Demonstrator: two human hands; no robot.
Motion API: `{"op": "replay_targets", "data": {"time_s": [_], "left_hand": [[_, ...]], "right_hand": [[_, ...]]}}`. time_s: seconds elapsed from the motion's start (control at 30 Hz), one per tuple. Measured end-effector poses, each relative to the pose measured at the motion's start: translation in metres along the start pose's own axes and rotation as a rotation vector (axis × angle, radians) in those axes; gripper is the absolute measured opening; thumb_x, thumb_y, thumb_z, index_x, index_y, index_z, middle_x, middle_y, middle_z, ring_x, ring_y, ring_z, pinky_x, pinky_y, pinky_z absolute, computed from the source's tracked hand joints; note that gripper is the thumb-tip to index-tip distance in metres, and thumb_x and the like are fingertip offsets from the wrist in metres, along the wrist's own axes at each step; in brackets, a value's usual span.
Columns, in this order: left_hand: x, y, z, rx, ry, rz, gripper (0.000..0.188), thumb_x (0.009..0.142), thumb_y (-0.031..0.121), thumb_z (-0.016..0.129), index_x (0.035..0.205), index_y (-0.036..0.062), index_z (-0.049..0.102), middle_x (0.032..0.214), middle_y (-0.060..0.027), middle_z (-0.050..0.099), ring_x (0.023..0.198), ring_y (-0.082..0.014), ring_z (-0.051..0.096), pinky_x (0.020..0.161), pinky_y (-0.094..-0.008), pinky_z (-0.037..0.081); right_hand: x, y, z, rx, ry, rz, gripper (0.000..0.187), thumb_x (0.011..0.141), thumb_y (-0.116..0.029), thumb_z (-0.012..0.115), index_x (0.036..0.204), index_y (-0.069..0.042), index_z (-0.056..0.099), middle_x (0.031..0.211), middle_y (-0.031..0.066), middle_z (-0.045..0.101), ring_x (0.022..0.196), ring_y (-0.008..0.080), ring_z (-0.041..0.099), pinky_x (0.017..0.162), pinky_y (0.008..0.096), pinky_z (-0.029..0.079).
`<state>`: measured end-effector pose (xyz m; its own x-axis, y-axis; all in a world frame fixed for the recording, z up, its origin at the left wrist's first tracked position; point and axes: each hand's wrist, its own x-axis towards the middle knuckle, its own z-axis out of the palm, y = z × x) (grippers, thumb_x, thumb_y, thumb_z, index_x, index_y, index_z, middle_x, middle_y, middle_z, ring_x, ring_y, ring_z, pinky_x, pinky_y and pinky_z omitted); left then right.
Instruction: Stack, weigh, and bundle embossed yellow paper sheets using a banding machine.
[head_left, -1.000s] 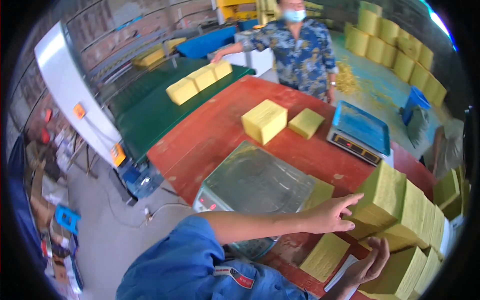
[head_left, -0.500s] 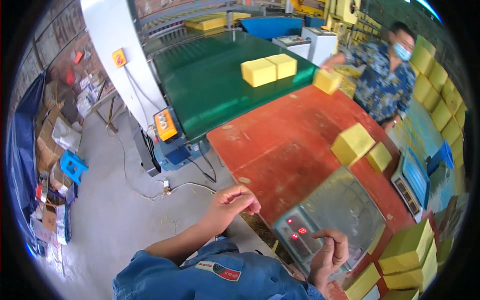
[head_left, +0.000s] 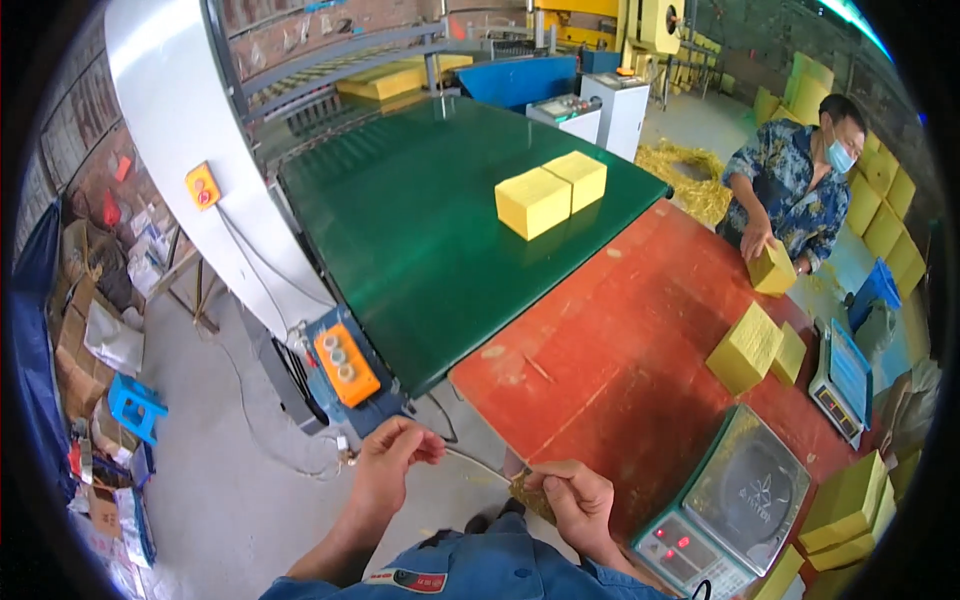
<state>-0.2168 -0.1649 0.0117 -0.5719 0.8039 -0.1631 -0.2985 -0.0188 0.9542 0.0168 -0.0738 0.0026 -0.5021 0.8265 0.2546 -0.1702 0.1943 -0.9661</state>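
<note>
My left hand [head_left: 393, 462] hangs in front of the red table's near left corner, below an orange button box [head_left: 346, 364]. Its fingers are curled in, and whatever they might hold is hidden. At the table's near edge my right hand [head_left: 578, 503] has thumb and fingers drawn together; I cannot make out anything in them. To the right of that hand sits a weighing scale [head_left: 752, 492] with a grey plate and lit red digits. Two yellow blocks [head_left: 745, 350], one large and one smaller, stand on the red table [head_left: 590, 370] beyond the scale.
A green conveyor belt [head_left: 420, 220] carries a pair of yellow blocks [head_left: 550, 195]. Across the table, a masked co-worker [head_left: 790, 180] holds another yellow block [head_left: 772, 270]. A second scale [head_left: 842, 385] and stacked yellow blocks [head_left: 845, 510] are at the right. A blue stool [head_left: 136, 405] stands left.
My right hand has left the scale and come left to the table's near edge. My left hand is lower. The co-worker has brought a block from beside the belt to the table's right edge.
</note>
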Motion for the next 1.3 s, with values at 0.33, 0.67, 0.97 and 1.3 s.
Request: {"op": "replay_targets", "data": {"time_s": [0.33,0.67,0.97,1.3], "left_hand": [[0.113,0.044,0.05,0.142,-0.149,0.071,0.015,0.097,0.012,0.051,0.093,0.0005,0.06,0.091,-0.0141,0.068,0.082,-0.0202,0.065,0.075,-0.0329,0.053],[0.33,0.083,0.134,0.567,-0.395,0.482,0.032,0.092,0.017,0.063,0.119,0.0007,0.056,0.116,-0.0139,0.06,0.095,-0.0226,0.067,0.082,-0.0355,0.054],[0.541,0.043,0.178,1.388,-0.21,0.917,0.058,0.086,0.027,0.066,0.133,-0.0004,0.048,0.139,-0.0263,0.046,0.13,-0.0405,0.044,0.105,-0.0485,0.04],[0.621,-0.009,0.213,1.571,-0.296,0.521,0.067,0.097,0.05,0.045,0.147,0.0076,0.035,0.147,-0.0187,0.04,0.124,-0.0366,0.049,0.098,-0.0511,0.044]], "right_hand": [[0.127,0.027,0.017,0.043,0.056,-0.139,0.014,0.092,0.004,0.055,0.101,0.002,0.065,0.084,0.0083,0.068,0.078,0.0117,0.065,0.071,0.0254,0.052],[0.358,0.063,-0.013,-0.514,0.254,-0.482,0.042,0.082,-0.002,0.065,0.123,-0.002,0.056,0.117,0.0208,0.062,0.112,0.038,0.058,0.094,0.0409,0.048],[0.556,0.148,-0.054,-1.012,0.194,-0.448,0.047,0.08,-0.015,0.068,0.124,-0.005,0.055,0.127,0.0198,0.057,0.12,0.0392,0.052,0.099,0.0489,0.044],[0.767,0.21,-0.159,-1.361,0.171,0.161,0.068,0.084,-0.059,0.059,0.12,-0.002,0.062,0.129,0.017,0.061,0.122,0.0317,0.056,0.1,0.0462,0.044]]}}
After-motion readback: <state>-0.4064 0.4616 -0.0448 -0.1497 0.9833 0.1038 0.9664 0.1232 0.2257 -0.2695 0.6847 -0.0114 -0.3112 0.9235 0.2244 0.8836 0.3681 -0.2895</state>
